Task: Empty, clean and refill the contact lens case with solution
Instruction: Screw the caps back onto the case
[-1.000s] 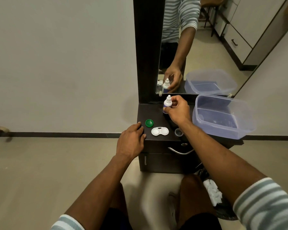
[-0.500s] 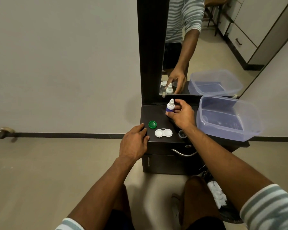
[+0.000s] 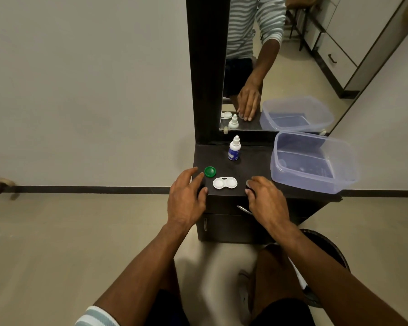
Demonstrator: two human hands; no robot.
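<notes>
The white contact lens case (image 3: 225,183) lies open near the front edge of the dark cabinet top (image 3: 252,161). A green cap (image 3: 210,171) sits just left of the case. Behind them the white solution bottle (image 3: 234,149) with a blue label stands upright, and no hand touches it. My left hand (image 3: 186,196) rests with relaxed fingers on the cabinet's front left corner, fingertips close to the green cap. My right hand (image 3: 265,198) is at the front edge right of the case, its thumb and forefinger pinching a small grey cap (image 3: 247,184) that they largely hide.
A clear plastic tub (image 3: 313,161) overhangs the cabinet's right side. A mirror (image 3: 280,67) in a dark frame rises behind the bottle. A drawer handle (image 3: 243,209) sticks out below my right hand. A dark bin (image 3: 327,250) stands on the floor at right.
My right hand has let go of the solution bottle, which now stands alone, and has moved back to the small grey cap at the front edge. My left hand stays at the corner.
</notes>
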